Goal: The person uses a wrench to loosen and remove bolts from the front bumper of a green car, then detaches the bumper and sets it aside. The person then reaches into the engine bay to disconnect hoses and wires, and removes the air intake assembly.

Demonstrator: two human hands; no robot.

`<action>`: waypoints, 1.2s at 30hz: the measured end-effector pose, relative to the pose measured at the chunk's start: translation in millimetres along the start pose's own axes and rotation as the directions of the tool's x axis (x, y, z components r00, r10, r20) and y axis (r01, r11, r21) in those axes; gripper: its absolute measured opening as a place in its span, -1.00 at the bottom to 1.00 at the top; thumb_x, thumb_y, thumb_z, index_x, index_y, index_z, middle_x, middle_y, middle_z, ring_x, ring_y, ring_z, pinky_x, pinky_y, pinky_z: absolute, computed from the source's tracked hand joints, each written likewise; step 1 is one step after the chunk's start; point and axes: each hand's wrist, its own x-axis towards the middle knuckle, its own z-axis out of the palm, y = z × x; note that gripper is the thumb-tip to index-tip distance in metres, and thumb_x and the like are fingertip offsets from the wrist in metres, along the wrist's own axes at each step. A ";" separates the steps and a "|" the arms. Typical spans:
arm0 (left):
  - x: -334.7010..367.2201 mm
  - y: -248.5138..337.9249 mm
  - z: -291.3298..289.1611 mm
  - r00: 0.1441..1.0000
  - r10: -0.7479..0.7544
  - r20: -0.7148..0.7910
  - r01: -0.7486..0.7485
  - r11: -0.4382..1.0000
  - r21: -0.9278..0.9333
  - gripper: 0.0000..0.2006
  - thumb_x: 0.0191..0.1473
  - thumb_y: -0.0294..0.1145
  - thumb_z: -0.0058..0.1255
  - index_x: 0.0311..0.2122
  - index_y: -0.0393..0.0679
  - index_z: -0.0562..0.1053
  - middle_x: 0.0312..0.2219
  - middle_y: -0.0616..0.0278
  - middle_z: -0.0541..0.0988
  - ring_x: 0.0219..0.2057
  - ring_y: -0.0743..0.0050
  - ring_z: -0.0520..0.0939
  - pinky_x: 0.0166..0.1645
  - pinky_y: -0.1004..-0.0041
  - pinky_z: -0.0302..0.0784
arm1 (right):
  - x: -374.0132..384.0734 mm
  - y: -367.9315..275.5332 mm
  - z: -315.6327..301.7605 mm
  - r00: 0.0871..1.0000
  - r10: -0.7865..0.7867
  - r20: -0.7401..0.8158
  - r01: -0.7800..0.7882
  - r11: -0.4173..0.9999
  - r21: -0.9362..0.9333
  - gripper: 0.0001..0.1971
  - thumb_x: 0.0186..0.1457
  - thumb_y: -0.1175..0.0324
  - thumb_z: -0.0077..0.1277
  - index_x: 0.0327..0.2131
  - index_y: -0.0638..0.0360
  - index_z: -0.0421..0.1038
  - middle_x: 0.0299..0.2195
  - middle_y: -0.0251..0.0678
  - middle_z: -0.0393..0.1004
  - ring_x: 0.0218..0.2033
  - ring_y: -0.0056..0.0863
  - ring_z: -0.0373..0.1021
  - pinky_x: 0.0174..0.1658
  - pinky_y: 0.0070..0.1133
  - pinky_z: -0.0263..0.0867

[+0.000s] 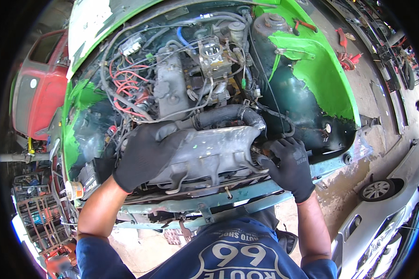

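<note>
While the gloved left hand (pixel 146 151) is covering the left end of the grey shroud (pixel 205 151), which is lying across the front of the engine bay (pixel 295 95), the gloved right hand (pixel 287 163) is curving beside its right end, neither grip's closure being discernible.

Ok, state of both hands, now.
Left hand: on the gray plastic cover; whether it grips cannot be told.
Right hand: half-curled by the cover's right end; hold cannot be told.

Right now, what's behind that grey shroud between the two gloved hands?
Just past the grey shroud, a thick black hose and the engine show. Whatever sits directly beneath the shroud is covered and cannot be seen.
</note>
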 end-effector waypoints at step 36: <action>7.7 11.8 22.4 0.960 0.179 -0.215 -0.099 0.936 0.338 -0.50 0.13 0.20 0.12 -0.37 -0.14 0.62 -0.59 -0.13 0.58 -0.45 -0.20 0.67 -0.32 0.06 0.59 | -50.7 -72.5 50.7 0.961 -0.275 -0.014 0.275 0.959 0.065 -0.75 0.09 0.26 0.13 -0.18 0.15 0.56 -0.22 -0.20 0.53 -0.13 -0.19 0.45 0.15 -0.19 0.24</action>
